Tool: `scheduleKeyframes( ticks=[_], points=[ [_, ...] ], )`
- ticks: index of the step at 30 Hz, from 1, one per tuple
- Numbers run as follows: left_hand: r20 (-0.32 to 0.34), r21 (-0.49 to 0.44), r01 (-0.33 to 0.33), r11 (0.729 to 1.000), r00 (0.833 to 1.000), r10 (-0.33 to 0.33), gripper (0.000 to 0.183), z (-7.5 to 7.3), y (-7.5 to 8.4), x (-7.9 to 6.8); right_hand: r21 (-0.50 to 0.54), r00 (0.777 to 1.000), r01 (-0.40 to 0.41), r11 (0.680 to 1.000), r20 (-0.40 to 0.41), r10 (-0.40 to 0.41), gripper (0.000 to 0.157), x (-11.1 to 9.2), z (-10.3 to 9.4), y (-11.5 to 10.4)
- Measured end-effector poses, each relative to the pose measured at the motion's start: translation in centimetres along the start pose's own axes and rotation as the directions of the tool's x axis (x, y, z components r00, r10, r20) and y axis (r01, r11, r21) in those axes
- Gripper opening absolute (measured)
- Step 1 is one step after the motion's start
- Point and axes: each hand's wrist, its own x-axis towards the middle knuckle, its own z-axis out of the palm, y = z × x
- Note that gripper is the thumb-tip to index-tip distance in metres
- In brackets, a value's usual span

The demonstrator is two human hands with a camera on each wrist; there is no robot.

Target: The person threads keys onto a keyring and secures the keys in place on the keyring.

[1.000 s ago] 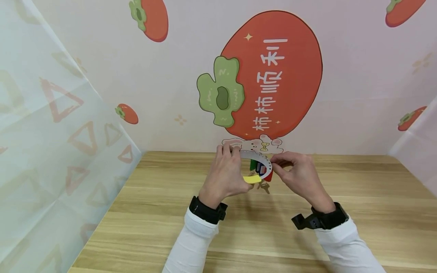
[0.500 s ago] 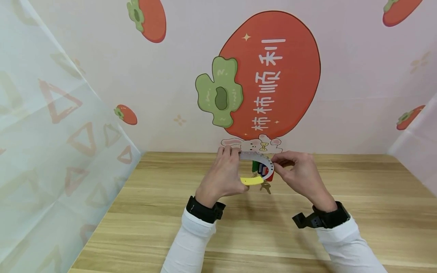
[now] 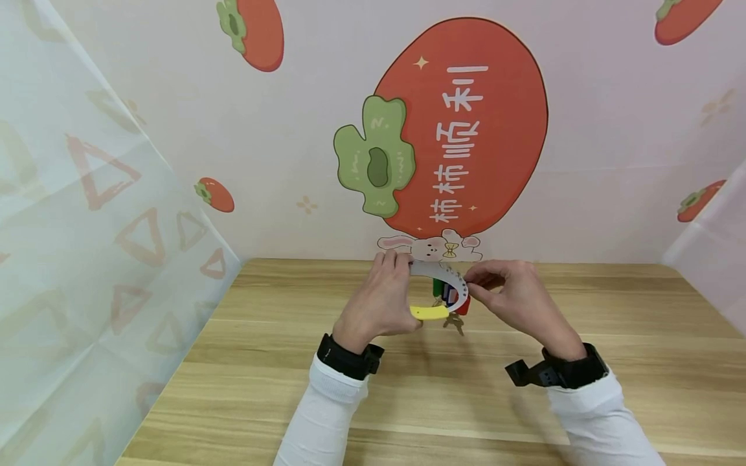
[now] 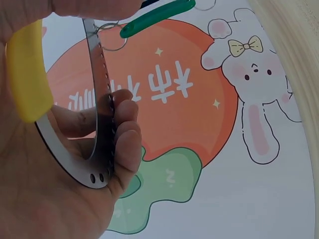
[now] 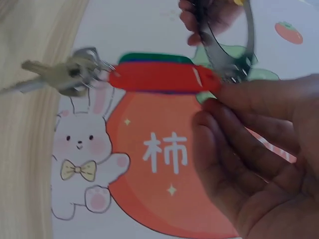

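Note:
My left hand grips an oval key holder, a flat grey metal loop with small holes along its edge and a yellow handle. In the left wrist view, fingers curl behind the metal band. At the loop's right end, my right hand pinches with thumb and forefinger by the upper end of a red key tag; what exactly lies between the tips is partly hidden. Behind the red one hang a green key tag and a blue key tag. Brass-coloured keys dangle below.
Beneath both hands lies a wood-grain table. A backdrop with printed persimmons and a rabbit stands at the table's back edge, and patterned side sheets flank it. Both wrists wear black camera straps.
Both hands stay almost in place. The key holder has shifted slightly and its yellow handle shows more below the left hand. The right wrist has drifted a little to the right.

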Motion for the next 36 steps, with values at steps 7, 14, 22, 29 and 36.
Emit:
scheduleKeyframes(
  ticks=[7,14,22,29,36],
  points=[
    [0.052,0.035,-0.025,0.999,0.998,0.023,0.087,0.0,0.0,0.0,0.006,0.996,-0.018,1.0,0.091,0.017,0.014,-0.2,-1.5,0.2],
    [0.075,0.054,-0.046,0.998,0.996,0.042,0.084,0.0,0.3,0.0,0.002,0.998,-0.048,0.999,0.042,0.048,0.009,-0.1,-1.9,0.1],
    [0.102,0.037,-0.088,0.995,0.991,0.084,0.087,0.0,0.7,0.0,0.137,0.989,-0.144,0.98,0.041,0.139,0.017,0.0,-1.5,-0.3],
    [0.122,0.002,-0.148,0.989,0.982,0.147,0.082,0.0,0.9,0.0,0.259,0.978,-0.179,0.949,0.15,0.144,0.022,0.1,-0.8,-0.6],
    [0.122,0.007,-0.199,0.98,0.973,0.196,0.077,0.1,1.2,0.0,0.314,0.958,-0.225,0.922,0.243,0.151,0.024,0.2,-0.4,-0.5]
  ],
)
